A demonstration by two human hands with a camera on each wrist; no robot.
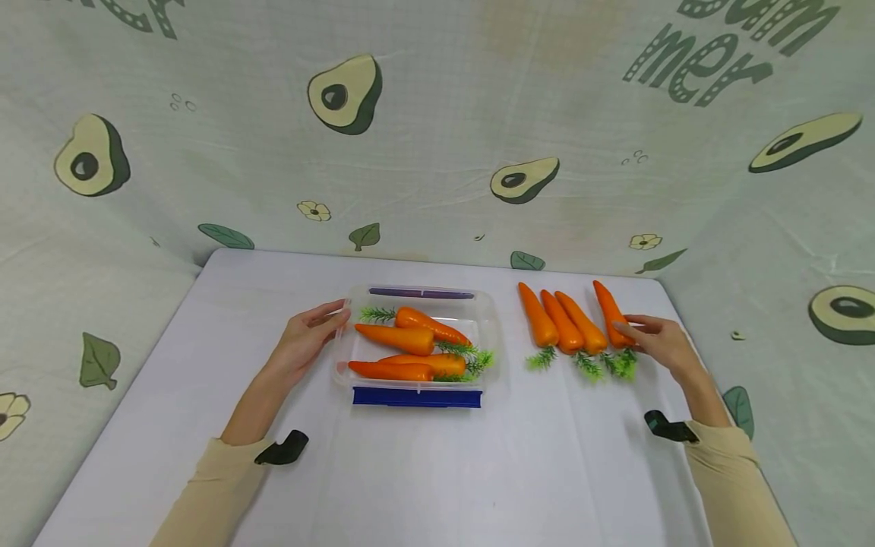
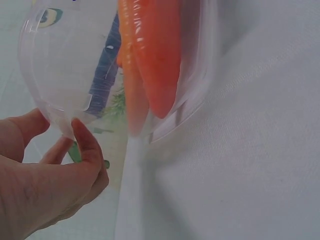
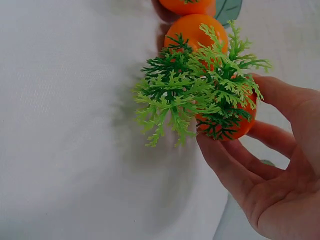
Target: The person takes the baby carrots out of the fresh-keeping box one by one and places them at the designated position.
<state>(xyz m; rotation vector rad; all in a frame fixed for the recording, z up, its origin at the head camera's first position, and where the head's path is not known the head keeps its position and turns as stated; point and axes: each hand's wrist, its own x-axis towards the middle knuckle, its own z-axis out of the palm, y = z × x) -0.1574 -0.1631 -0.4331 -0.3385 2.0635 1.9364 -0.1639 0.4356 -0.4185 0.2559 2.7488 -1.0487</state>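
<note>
A clear plastic food container (image 1: pixel 494 327) sits left of centre on the table, holding several orange carrots (image 1: pixel 399 336) with green tops. My left hand (image 1: pixel 301 346) pinches the container's left rim between thumb and fingers, as the left wrist view shows up close. Over at the right, my right hand (image 1: pixel 659 343) holds a carrot (image 1: pixel 607 304) near its leafy end. In the right wrist view, thumb and fingers lie round that carrot's orange top, with the leaves (image 3: pixel 175 95) partly covering it. Three more carrots (image 1: pixel 570 323) lie side by side just left of it.
Blue locking flaps hang at the container's front (image 1: pixel 417 397) and back (image 1: pixel 420 293). A white-covered table (image 1: pixel 410 479) lies beneath everything. Fabric printed with avocados (image 1: pixel 345 95) rises behind and at both sides. Black straps (image 1: pixel 282 448) circle the wrists.
</note>
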